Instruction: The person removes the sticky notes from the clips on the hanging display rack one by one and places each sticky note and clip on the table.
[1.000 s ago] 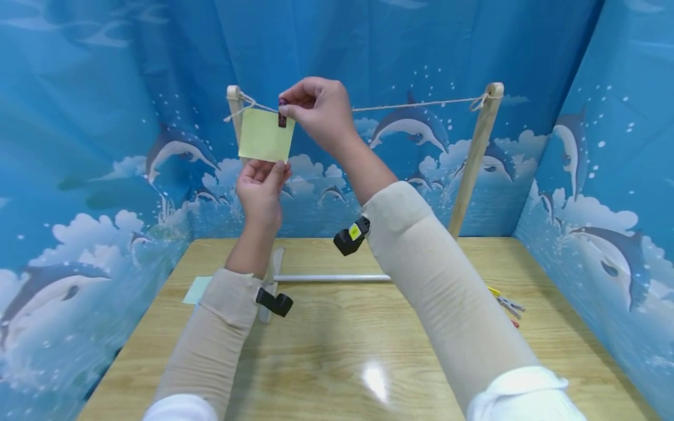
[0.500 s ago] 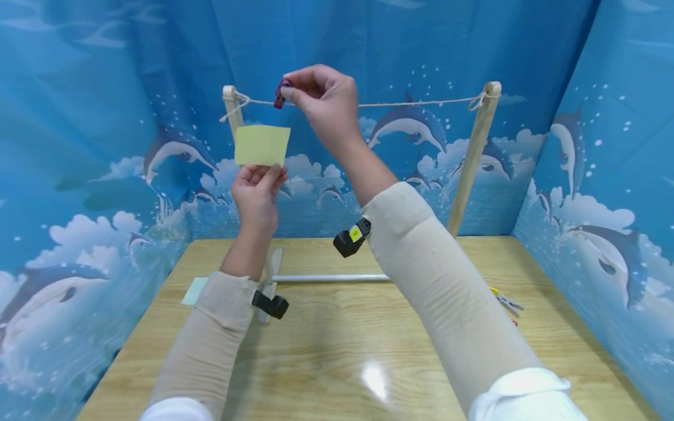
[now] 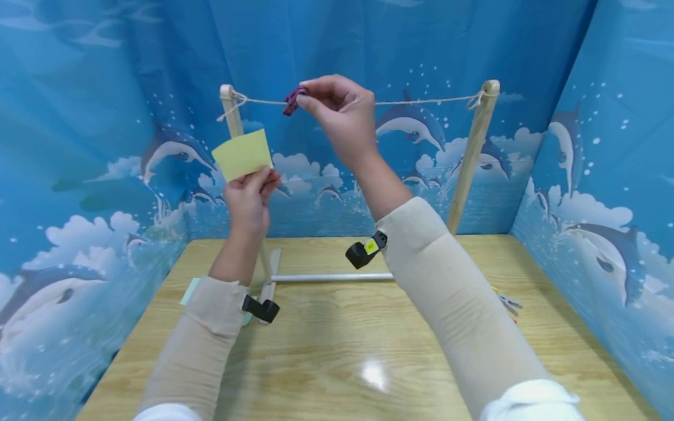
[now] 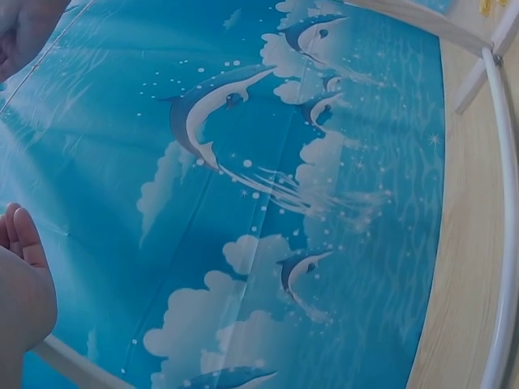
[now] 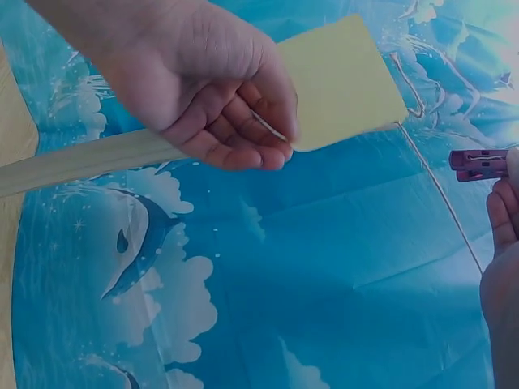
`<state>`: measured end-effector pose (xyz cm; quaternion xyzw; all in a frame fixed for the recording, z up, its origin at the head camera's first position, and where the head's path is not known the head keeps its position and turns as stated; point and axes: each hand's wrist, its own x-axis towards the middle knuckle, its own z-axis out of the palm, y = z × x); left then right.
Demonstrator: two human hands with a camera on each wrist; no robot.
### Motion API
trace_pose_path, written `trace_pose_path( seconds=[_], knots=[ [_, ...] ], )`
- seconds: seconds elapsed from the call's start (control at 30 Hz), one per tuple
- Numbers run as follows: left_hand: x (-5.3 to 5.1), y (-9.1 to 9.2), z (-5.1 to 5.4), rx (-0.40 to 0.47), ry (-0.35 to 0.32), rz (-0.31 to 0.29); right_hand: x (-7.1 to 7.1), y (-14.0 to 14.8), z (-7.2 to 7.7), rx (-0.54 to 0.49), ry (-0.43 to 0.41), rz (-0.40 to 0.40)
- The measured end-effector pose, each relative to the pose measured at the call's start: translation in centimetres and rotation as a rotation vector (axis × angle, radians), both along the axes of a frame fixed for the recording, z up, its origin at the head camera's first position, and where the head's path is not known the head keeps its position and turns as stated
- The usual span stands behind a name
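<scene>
My left hand (image 3: 247,202) pinches a yellow square paper (image 3: 242,155) by its lower right corner, thumb in front. The paper tilts and hangs apart from the string, below its left end. Between thumb and fingers my right hand (image 3: 342,114) holds a purple clothespin (image 3: 295,100) up at the string (image 3: 421,101). In the right wrist view the clothespin (image 5: 480,164) shows at the right edge, with the paper (image 5: 345,85) off to its left. The left wrist view shows only part of the left hand (image 4: 24,284), without the paper.
The string runs between a left wooden post (image 3: 231,114) and a right wooden post (image 3: 474,155). A white rod (image 3: 332,277) joins the stand low down. Several clothespins (image 3: 509,303) lie at the table's right; a pale green paper (image 3: 190,290) lies at left, partly behind the sleeve.
The clothespin came off the yellow paper, rising and then moving right with my right hand. My left hand lowered the paper from the string, moved it left and tilted it.
</scene>
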<state>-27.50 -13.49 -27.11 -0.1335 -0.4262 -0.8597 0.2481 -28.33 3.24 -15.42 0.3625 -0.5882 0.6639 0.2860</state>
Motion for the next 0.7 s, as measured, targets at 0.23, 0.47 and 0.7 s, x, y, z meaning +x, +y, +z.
trace_pose_path(
  seconds=[0.23, 0.47, 0.7],
  knots=[
    [0.8, -1.3, -0.2, -0.095, -0.058, -0.026, 0.0, 1.3, -1.6, 0.030, -0.037, 0.028],
    [1.1, -2.1, -0.7, -0.302, -0.044, -0.062, 1.0, 2.3, -3.0, 0.104, -0.006, 0.035],
    [1.6, -2.6, -1.2, -0.432, -0.101, -0.070, 1.5, 3.1, -4.7, 0.107, 0.026, 0.068]
  ],
)
